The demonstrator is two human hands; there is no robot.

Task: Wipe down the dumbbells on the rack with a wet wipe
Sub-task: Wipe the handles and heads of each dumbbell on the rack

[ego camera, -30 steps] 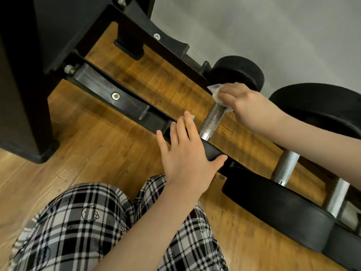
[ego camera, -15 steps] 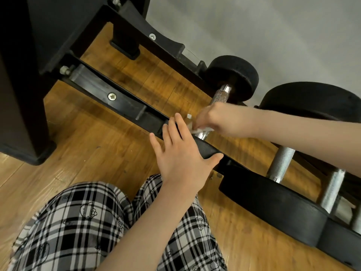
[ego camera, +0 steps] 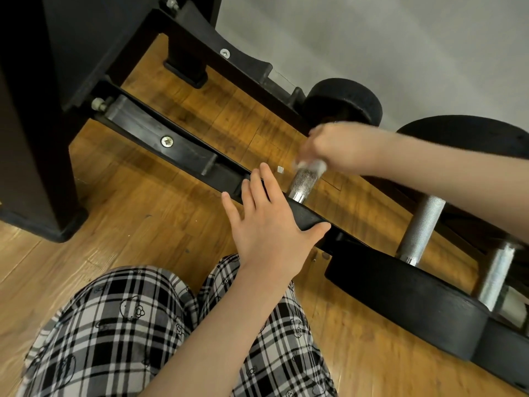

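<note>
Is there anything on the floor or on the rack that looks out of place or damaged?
One small thing: a tiny white scrap sits on the wooden floor, just left of the knurled handle that the right hand is wiping with the wet wipe. What it is cannot be told. Nothing looks damaged or spilled.

Black rack (ego camera: 183, 150), black dumbbell heads (ego camera: 346, 101), and there's the silver knurled handle (ego camera: 305, 180) gleaming between them. White wet wipe (ego camera: 315, 166), blurred, wraps that handle. Warm honey-brown wood-grain floor (ego camera: 120, 224) below, grey wall (ego camera: 372, 38) behind, and black-and-white plaid trousers (ego camera: 114, 325) printed with little bear faces.
</note>
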